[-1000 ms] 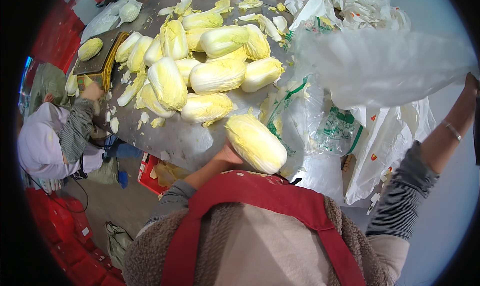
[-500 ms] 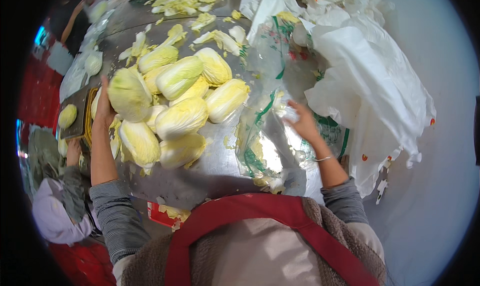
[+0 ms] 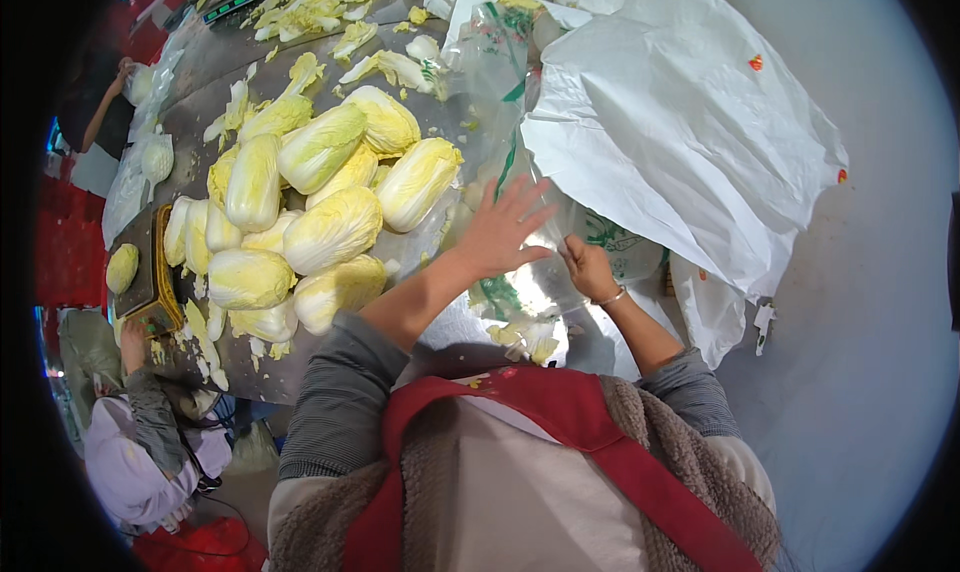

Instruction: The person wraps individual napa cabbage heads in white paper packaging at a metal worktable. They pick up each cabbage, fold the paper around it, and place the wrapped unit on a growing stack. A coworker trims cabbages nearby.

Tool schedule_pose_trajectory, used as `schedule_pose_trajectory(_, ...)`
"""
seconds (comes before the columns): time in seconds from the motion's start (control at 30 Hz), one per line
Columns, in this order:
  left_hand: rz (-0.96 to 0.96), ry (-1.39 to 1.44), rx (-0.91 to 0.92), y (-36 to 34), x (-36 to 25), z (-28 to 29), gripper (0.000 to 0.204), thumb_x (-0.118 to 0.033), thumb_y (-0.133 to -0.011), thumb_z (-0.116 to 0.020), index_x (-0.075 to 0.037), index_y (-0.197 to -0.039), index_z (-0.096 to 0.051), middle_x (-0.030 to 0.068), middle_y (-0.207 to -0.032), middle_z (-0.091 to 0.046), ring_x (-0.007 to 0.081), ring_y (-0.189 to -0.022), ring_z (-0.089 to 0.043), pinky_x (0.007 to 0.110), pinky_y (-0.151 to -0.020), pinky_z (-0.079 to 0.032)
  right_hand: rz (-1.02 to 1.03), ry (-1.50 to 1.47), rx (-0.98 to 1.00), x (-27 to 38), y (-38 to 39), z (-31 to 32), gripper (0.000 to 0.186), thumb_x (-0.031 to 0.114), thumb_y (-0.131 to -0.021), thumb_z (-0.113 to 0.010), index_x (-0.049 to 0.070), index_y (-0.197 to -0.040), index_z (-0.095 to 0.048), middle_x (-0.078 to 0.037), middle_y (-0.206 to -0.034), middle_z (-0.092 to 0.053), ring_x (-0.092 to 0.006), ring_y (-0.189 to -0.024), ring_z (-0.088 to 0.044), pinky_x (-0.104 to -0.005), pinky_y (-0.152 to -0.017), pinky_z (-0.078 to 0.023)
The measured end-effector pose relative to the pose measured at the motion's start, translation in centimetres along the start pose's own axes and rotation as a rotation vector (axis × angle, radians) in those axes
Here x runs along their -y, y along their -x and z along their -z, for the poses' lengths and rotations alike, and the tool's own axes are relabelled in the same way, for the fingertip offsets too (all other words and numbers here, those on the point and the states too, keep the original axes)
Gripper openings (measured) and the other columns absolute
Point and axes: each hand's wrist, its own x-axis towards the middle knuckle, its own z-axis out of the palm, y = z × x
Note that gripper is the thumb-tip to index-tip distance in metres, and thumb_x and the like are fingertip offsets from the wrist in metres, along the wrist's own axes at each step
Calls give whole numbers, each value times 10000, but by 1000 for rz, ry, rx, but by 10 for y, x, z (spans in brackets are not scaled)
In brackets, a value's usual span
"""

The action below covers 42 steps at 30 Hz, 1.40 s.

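My left hand (image 3: 500, 230) is spread flat, fingers apart, just above or touching the clear plastic bags with green print (image 3: 508, 102) on the metal table. Beside it, my right hand (image 3: 590, 270) pinches the edge of a clear plastic bag (image 3: 550, 236) between thumb and fingers. To the left of my hands lies a pile of napa cabbages (image 3: 332, 230), pale yellow to light green with white stems. Neither hand touches them.
A large white plastic sheet (image 3: 680, 122) covers the right side. Loose cabbage leaves (image 3: 320, 10) and a scale with a lit display (image 3: 230, 2) are at the back. On the left, a co-worker's hand (image 3: 132, 344) is near a dark tray (image 3: 145, 290) bearing one cabbage.
My left hand has let go of a cabbage at the pile and come right to the bags. My right hand has closed on a bag edge. The white sheet has spread flatter.
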Motion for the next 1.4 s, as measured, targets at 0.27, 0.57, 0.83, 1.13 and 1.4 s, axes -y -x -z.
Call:
schedule_pose_trajectory(0.27, -190, -112, 439, 47, -29, -7, 458, -524, -816, -504, -95, -927, -621, 108, -833, -601, 314, -1084, -484, 535, -1038, -202, -5, -338, 600, 28, 155, -14, 213, 148, -818, -537, 52, -1001, -583, -167, -788, -617, -299, -726, -604, -367, -671, -479)
schedule_pose_trajectory(0.57, 264, 120, 430, 196, -32, -18, 431, -441, -843, -508, -50, -992, -611, 181, -832, -609, 364, -851, -534, 430, -823, -391, -105, -196, 890, 48, 94, 23, 567, 469, -871, -479, 30, -1228, -497, -186, -1142, -579, -299, -1053, -549, -386, -920, -417)
schedule_pose_trajectory(0.83, 544, 153, 446, 202, -44, -9, 553, -446, -809, -558, -61, -1205, -519, 214, -924, -601, 372, -880, -545, 462, -800, -407, -186, 210, 142, -56, -96, 151, 877, 438, -736, -636, -70, -1345, -260, -257, -1374, -338, -350, -1252, -376, -347, -1049, -294)
schedule_pose_trajectory(1.13, 476, 481, 401, 122, -65, 47, 538, -347, -808, -610, -76, -1251, -468, 210, -1114, -545, 371, -1046, -516, 381, -844, -447, 121, 524, -217, 3, -131, 128, 348, 115, -670, -680, 108, -1010, -606, -113, -840, -635, -295, -756, -620, -403, -665, -494)
schedule_pose_trajectory(1.4, 686, 477, 113, 104, 55, -29, 651, -209, -772, -673, 12, -1306, -373, 234, -1218, -468, 336, -1046, -504, 356, -877, -427, 105, 354, 573, -60, -152, 1, 1021, 86, -618, -744, 255, -1432, -152, -314, -1395, -241, -425, -1306, -253, -415, -1044, -299)
